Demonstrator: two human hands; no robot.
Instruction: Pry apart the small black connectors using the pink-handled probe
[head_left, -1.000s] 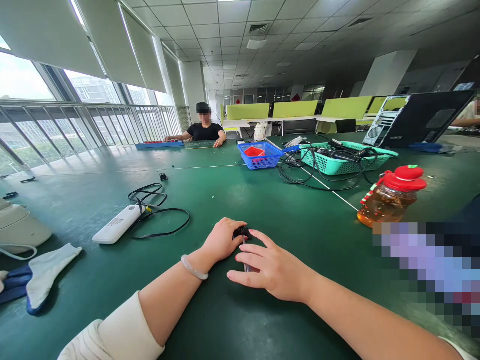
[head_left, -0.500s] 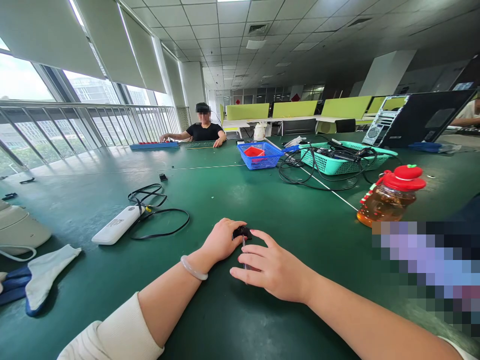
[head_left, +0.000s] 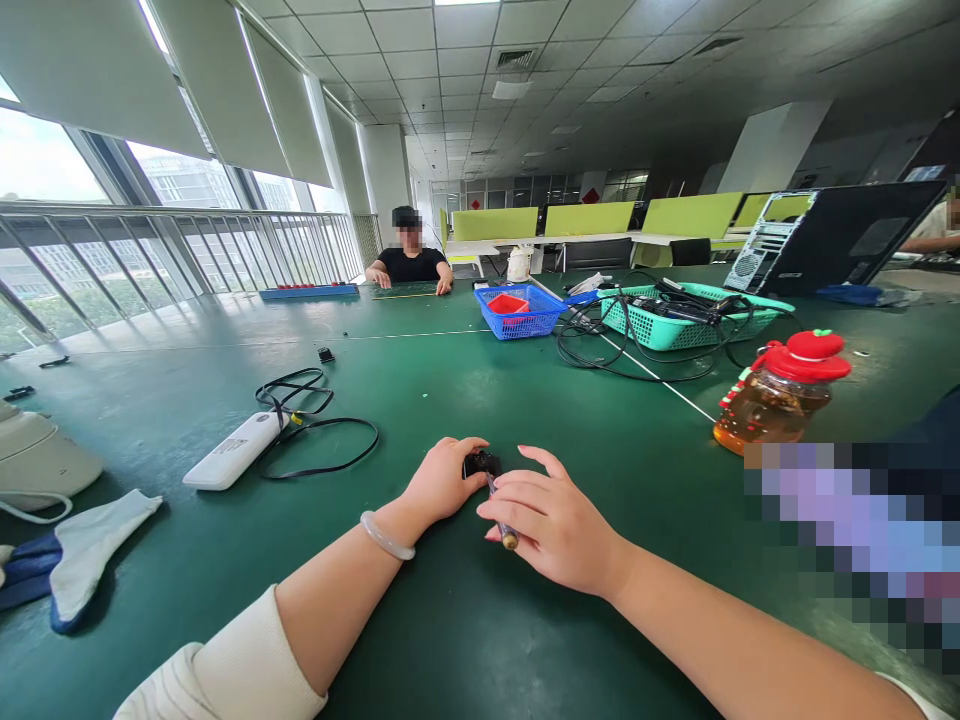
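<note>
My left hand (head_left: 442, 480), with a pale bangle at its wrist, grips a small black part (head_left: 482, 463) between thumb and fingers on the table. The part's exact kind is too small to tell. In my right hand (head_left: 559, 525) is a slim screwdriver (head_left: 508, 537) with a clear handle and a gold-coloured end. Its shaft slants up and left to the black part; whether the tip touches it I cannot tell. My index finger is raised off the tool, while the other fingers curl around the handle.
On the green table (head_left: 420, 620) lie a white power bank (head_left: 236, 450) with a black cable and a glove (head_left: 97, 555) at left. A red-lidded bottle (head_left: 780, 395), blue basket (head_left: 520, 318) and green basket (head_left: 667, 330) of cables stand at right. A person (head_left: 411, 262) sits opposite.
My right fingers have shifted along the screwdriver, the index finger lifting away, and the handle's end now shows, swung right. The person opposite has drawn one arm in from the blue tray.
</note>
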